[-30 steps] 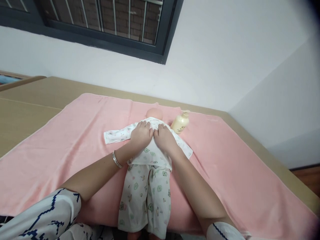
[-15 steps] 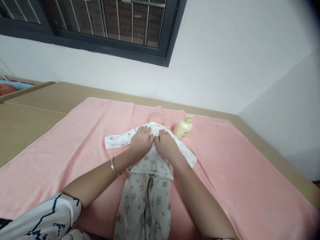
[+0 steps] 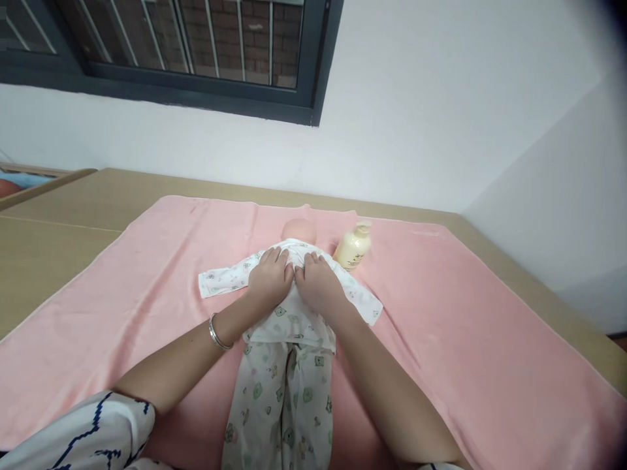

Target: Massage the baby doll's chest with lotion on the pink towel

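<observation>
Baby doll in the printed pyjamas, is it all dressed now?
Nearly. Done: the bald baby doll lies on the pink towel with the white printed trousers and white printed top on. In hand: the left hand and right hand press flat on the top's chest, fingertips at the neckline. Left: probably only tidying the neckline; the cream pump bottle beside the head is untouched.

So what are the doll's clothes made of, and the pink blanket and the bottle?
The doll's white printed clothes look like thin cotton, matt and softly creased. The big pink blanket looks like fleecy cloth, fuzzy and gently wrinkled. The cream-yellow pump bottle seems to be smooth plastic, with a slight sheen.
</observation>
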### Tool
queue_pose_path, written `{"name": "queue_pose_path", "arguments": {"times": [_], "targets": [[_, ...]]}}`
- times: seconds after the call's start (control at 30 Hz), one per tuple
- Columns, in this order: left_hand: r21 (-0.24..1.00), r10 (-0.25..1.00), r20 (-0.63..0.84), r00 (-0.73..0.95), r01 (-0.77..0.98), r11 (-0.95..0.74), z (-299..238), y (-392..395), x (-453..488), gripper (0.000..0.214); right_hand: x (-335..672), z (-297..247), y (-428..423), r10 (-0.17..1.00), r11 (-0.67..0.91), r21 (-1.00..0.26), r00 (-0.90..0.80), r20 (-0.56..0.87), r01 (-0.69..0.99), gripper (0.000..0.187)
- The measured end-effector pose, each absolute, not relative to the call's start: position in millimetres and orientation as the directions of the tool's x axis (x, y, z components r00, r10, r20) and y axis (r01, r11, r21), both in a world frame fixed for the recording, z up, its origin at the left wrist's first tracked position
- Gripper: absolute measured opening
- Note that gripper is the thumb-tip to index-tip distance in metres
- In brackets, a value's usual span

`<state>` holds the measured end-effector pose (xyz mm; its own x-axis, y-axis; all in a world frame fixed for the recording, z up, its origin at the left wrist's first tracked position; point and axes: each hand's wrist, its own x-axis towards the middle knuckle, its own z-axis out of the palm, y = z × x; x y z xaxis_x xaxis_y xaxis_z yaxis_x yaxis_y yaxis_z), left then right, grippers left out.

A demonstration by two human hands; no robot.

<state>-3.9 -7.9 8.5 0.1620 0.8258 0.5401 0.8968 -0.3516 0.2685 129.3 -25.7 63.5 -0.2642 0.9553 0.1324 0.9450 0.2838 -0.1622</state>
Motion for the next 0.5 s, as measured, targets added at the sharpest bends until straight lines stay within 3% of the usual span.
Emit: {"name": "queue_pose_path", "arguments": {"times": [0.2,0.5], "targets": [[0.281,0.823,0.546,0.157,0.891,-0.356,8,-8,-4,0.039,134,53,-24,0.93,0.337,-0.157,-0.302,0.211,0.928,0.034],[0.311,0.851,0.505,0.142,0.89,-0.333,11,-10,-4,0.038,126,74,-32,0.976,0.216,-0.221,-0.205,0.071,0.951,0.048]]}}
